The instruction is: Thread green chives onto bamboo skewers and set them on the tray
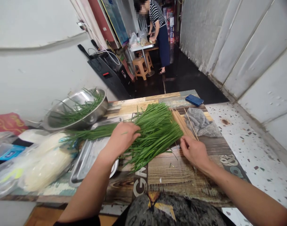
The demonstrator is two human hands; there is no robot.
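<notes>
A thick pile of green garlic chives (pixel 155 131) lies across the wooden-patterned tabletop, its leaves fanned to the right. Over its left part, my left hand (pixel 124 136) is closed with curled fingers on some of the chives; longer strands stretch left from beneath it across a metal tray (pixel 86 161). At the pile's right edge my right hand (pixel 194 150) is pinched shut, thumb against forefinger. What sits in that pinch is too small to make out. Just behind it lies a bundle of thin wooden skewers (pixel 181 121), with one stray skewer (pixel 191 123) at an angle.
A steel bowl (pixel 96 114) with more chives stands at the back left. Plastic bags with pale contents (pixel 47 163) crowd the left side. A grey cloth (pixel 202 124) and a blue box (pixel 194 100) lie at right. Farther off, a person (pixel 162 37) works at a small table (pixel 140 47).
</notes>
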